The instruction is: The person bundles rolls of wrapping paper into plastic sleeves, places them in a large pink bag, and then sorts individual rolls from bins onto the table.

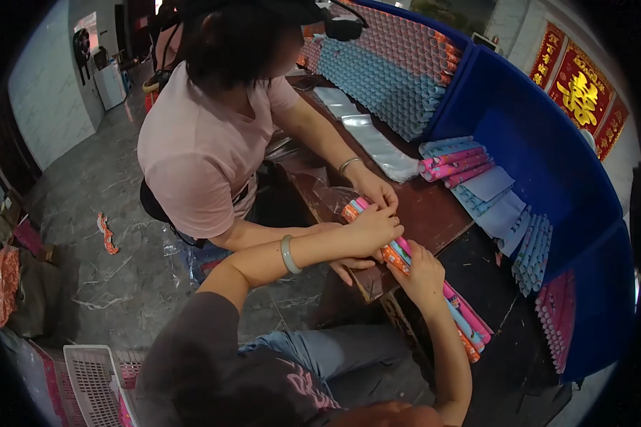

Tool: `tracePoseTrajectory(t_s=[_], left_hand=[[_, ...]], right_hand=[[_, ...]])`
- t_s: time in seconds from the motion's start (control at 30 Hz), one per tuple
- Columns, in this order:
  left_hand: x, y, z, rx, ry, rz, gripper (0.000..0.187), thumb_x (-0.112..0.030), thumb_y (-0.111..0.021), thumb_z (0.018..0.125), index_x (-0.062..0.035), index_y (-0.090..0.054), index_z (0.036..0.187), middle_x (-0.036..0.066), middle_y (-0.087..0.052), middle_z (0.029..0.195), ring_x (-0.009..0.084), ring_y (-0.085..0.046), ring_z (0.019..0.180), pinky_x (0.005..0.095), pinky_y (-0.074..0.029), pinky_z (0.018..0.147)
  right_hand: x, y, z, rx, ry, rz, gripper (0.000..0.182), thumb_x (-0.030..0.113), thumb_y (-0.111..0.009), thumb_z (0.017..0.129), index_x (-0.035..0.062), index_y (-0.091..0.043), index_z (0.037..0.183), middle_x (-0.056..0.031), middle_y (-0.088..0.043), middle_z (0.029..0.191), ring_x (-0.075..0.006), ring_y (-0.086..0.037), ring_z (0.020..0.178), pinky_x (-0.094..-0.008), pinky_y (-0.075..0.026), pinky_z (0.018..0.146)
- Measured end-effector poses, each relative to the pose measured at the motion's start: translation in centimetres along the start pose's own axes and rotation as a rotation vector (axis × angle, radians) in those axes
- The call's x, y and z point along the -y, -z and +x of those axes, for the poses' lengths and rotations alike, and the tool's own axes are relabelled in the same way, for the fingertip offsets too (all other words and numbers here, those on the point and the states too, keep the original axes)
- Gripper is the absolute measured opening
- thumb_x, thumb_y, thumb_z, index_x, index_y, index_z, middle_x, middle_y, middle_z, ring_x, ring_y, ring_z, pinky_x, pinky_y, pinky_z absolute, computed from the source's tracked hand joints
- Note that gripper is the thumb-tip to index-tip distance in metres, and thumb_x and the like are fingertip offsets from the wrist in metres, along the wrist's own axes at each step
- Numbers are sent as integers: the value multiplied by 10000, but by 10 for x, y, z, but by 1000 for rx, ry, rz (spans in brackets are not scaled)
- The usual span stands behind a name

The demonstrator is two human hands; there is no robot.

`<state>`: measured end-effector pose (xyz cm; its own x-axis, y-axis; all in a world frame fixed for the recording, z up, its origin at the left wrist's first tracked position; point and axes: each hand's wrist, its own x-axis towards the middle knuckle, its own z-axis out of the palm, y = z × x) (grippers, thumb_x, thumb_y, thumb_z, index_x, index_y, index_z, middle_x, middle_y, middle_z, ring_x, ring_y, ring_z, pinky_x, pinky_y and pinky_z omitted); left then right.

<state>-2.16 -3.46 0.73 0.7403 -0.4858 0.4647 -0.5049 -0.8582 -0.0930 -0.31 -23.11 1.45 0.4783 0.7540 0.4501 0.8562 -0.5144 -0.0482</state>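
A bundle of patterned paper rolls (pixel 460 322) in orange, blue and pink lies slantwise across the table corner. My left hand (pixel 374 232) is closed over its upper part; some of its fingers are hidden. Lower down, my right hand (pixel 421 277) wraps round the same rolls. A co-worker's hand (pixel 374 189) touches the far end, where a clear plastic bag (pixel 337 198) shows. The co-worker's other hand (pixel 352 265) is below my left wrist, beside the rolls.
Flat clear plastic bags (pixel 381 146) lie along the brown table (pixel 434 206). Blue bins (pixel 548 153) stand behind, near a large stack of paper rolls (pixel 384 78). Loose blue rolls (pixel 533 249) and pink rolls (pixel 557 313) lie at right. A white basket (pixel 96 384) is on the floor.
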Motion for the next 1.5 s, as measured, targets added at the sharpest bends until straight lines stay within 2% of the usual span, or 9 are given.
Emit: tracePoseTrajectory(t_s=[0.2, 0.27, 0.4, 0.67, 0.97, 1.13, 1.3, 1.37, 1.5], left_hand=[[-1, -4, 14, 76, -206, -635, 668, -192, -716, 649, -2, -439, 1225, 180, -485, 1166, 322, -456, 1106, 376, -401, 892], [12, 16, 8, 179, -20, -876, 660, -171, -704, 687, 1, -415, 1256, 194, -473, 1192, 332, -448, 1120, 378, -390, 922], [41, 28, 0, 237, -220, -349, 644, -150, -715, 654, 1, -444, 1218, 188, -506, 1132, 320, -481, 1079, 368, -407, 895], [11, 7, 37, 460, -248, -480, 529, -280, -745, 646, -20, -525, 1051, 147, -584, 996, 330, -554, 949, 390, -447, 798], [-85, -22, 66, 270, -442, -549, 630, -356, -739, 658, 2, -484, 1110, 166, -548, 1014, 335, -527, 958, 391, -426, 813], [-109, -32, 75, 240, -458, -476, 660, -349, -716, 688, 41, -468, 1159, 183, -542, 1081, 324, -517, 1020, 378, -416, 868], [-113, -35, 68, 101, -511, -425, 642, -345, -716, 666, 59, -484, 1108, 170, -545, 1021, 309, -527, 960, 374, -425, 837], [-119, -36, 70, 146, -511, -431, 655, -353, -712, 668, 68, -473, 1110, 180, -540, 1026, 315, -526, 957, 375, -423, 841], [-137, -41, 81, 124, -552, -443, 665, -349, -727, 651, 67, -467, 1100, 184, -539, 999, 315, -526, 951, 379, -426, 828]], right_hand=[[-9, 5, -17, 45, -51, -2, 579, 285, -721, 672, -33, -479, 1092, -173, -594, 924, -310, -599, 851, -380, -487, 706], [-9, 11, -21, 51, -112, 6, 583, 301, -723, 672, -33, -486, 1087, -172, -595, 921, -309, -602, 837, -379, -488, 709], [-14, 16, -32, 24, -95, -26, 573, 320, -721, 676, -31, -503, 1072, -155, -597, 905, -291, -603, 822, -367, -489, 696], [-12, 28, -58, -46, -107, -27, 581, 307, -724, 655, -20, -500, 1080, -119, -589, 889, -264, -590, 826, -358, -468, 691], [-28, 53, -125, -48, -227, -39, 610, 342, -724, 658, 6, -495, 1112, -130, -593, 950, -279, -586, 851, -380, -455, 709], [-25, 96, -184, 95, -465, -109, 661, 396, -668, 740, 4, -452, 1226, -186, -477, 1224, -320, -471, 1112, -413, -350, 938], [-49, 149, -335, -414, -1153, -64, 531, 315, -468, 927, 2, -351, 1339, -153, -353, 1391, -281, -337, 1283, -375, -250, 1055], [-63, 136, -390, -815, -1091, 745, 571, 425, -316, 961, 30, -302, 1373, -137, -298, 1426, -245, -283, 1316, -377, -214, 1073], [-44, 139, -386, -810, -1075, 924, 635, 498, -212, 952, 42, -275, 1389, -130, -250, 1448, -237, -220, 1344, -382, -184, 1087]])
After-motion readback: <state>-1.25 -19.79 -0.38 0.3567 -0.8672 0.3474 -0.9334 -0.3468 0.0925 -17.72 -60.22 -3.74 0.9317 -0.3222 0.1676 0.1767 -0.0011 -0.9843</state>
